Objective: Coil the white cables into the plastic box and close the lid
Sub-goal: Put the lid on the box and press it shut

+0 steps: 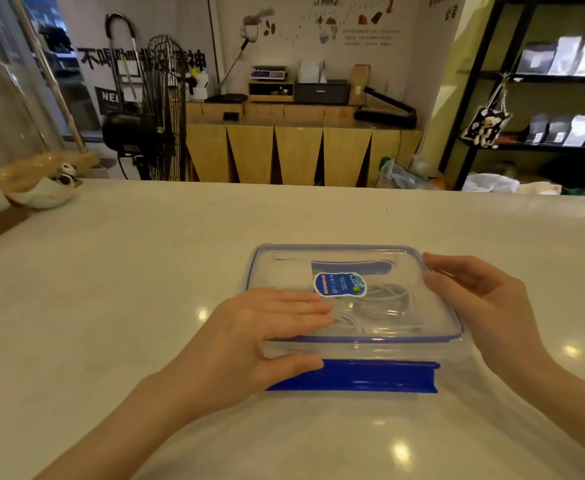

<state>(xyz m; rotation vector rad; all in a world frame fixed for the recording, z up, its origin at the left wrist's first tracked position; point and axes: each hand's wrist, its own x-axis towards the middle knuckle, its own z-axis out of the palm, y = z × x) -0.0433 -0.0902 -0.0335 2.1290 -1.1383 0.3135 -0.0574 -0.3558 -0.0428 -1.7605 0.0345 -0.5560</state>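
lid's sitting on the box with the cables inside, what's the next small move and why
Probably fold the near blue latch up to snap it shut: it sticks out flat on the table, the lid already covers the white cables, and the left hand is pressing it down beside that latch.

Left hand (267, 327) lies flat, palm down, fingers extended together, thumb tucked below; right hand (481, 299) stands on edge, fingers loosely curled inward; both forearms bare.
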